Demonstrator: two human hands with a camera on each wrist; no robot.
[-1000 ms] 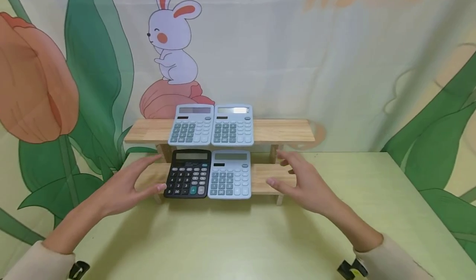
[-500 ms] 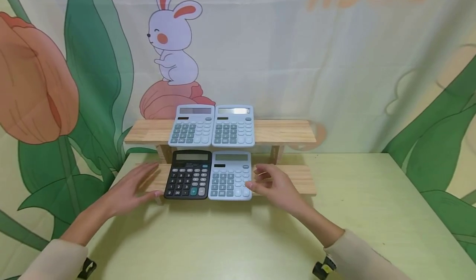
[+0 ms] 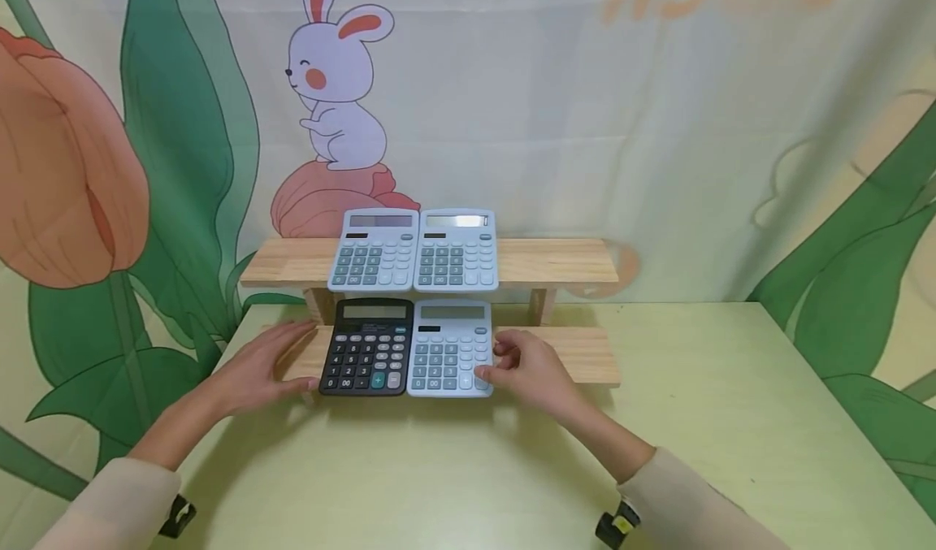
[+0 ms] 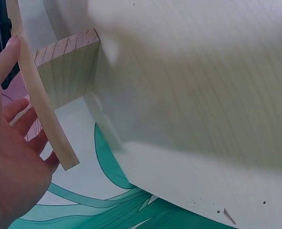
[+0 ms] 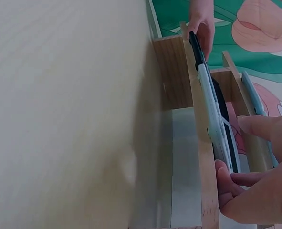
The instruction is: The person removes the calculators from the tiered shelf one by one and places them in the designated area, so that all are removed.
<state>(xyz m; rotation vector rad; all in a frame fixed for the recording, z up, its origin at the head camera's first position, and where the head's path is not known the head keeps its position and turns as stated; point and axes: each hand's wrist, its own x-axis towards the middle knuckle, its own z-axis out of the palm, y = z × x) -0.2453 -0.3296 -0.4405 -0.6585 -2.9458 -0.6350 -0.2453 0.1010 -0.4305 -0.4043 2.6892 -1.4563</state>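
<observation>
On the lower wooden shelf (image 3: pixel 578 355), a black calculator (image 3: pixel 366 351) and a light-blue calculator (image 3: pixel 449 351) lie side by side. My right hand (image 3: pixel 530 375) pinches the light-blue one at its right edge: the thumb (image 5: pixel 250 125) comes over the keys and the curled fingers (image 5: pixel 224 179) sit at the side. To the left, my left hand (image 3: pixel 252 371) has its thumb by the black calculator's lower left corner. In the left wrist view that thumb is at the shelf board's edge (image 4: pixel 40 93), with loosely bent fingers (image 4: pixel 26 121) on the board's other side.
Two more light-blue calculators (image 3: pixel 376 249) lean side by side on the upper shelf (image 3: pixel 559 262). The two-tier wooden stand rests on a pale green table (image 3: pixel 439 477). Behind it hangs a curtain (image 3: pixel 570 111) printed with a rabbit and tulips.
My right hand has moved left from beside the stand onto the lower light-blue calculator's right edge. The left hand has shifted slightly, staying beside the black calculator. The calculators keep their places.
</observation>
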